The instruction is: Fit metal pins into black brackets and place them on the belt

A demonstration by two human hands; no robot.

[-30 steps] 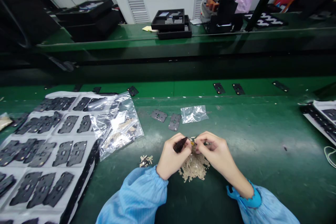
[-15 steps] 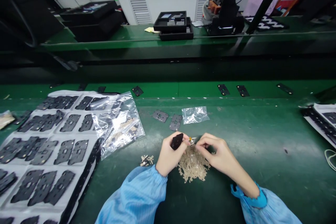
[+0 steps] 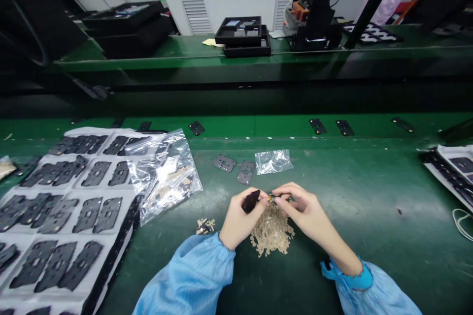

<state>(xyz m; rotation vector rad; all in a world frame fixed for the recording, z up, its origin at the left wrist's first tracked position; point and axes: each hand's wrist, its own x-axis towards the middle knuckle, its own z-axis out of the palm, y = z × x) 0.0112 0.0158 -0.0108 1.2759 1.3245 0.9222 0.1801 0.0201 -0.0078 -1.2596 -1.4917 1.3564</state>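
My left hand pinches a small black part between thumb and fingers. My right hand reaches across from the other side, its fingertips pinching a tiny tab with a yellow spot right beside that black part. Under both hands lies a loose heap of beige die-cut pieces. A few similar pieces form a small cluster left of my left wrist. Light blue sleeves cover both forearms.
A clear bag of beige pieces overlaps a white sheet of dark plates at left. Two loose plates and a small clear bag lie ahead. Black trays and a black fixture stand on the far bench.
The black part has turned, showing more of its face than the thin edge seen earlier. My hands have drawn closer together, and the view has shifted slightly.
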